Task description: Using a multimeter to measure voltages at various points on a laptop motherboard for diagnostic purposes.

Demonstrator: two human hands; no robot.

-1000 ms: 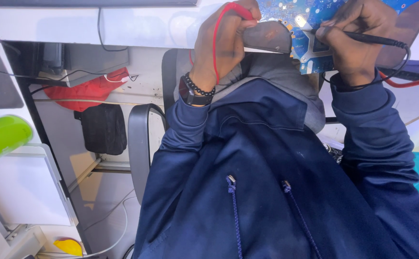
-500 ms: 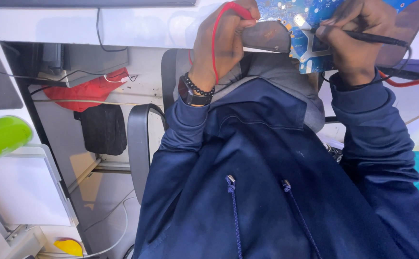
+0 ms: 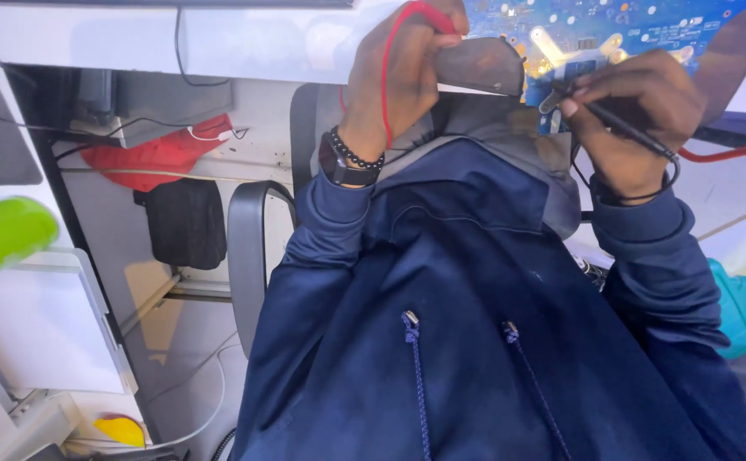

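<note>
blue circuit board (image 3: 646, 30) lies at far right on the white desk (image 3: 219, 43). right hand (image 3: 638, 119) pinches a black probe (image 3: 625, 128) at its near edge; left hand (image 3: 399, 72) grips a red probe (image 3: 428, 15). a brown pad (image 3: 475, 67) overlaps the board's left part.

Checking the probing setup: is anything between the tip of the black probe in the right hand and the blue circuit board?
Nothing visible. The right hand holds the black probe with its tip at the blue circuit board, and no cable or object crosses between them. The left hand holds the red probe off to the side.
</note>
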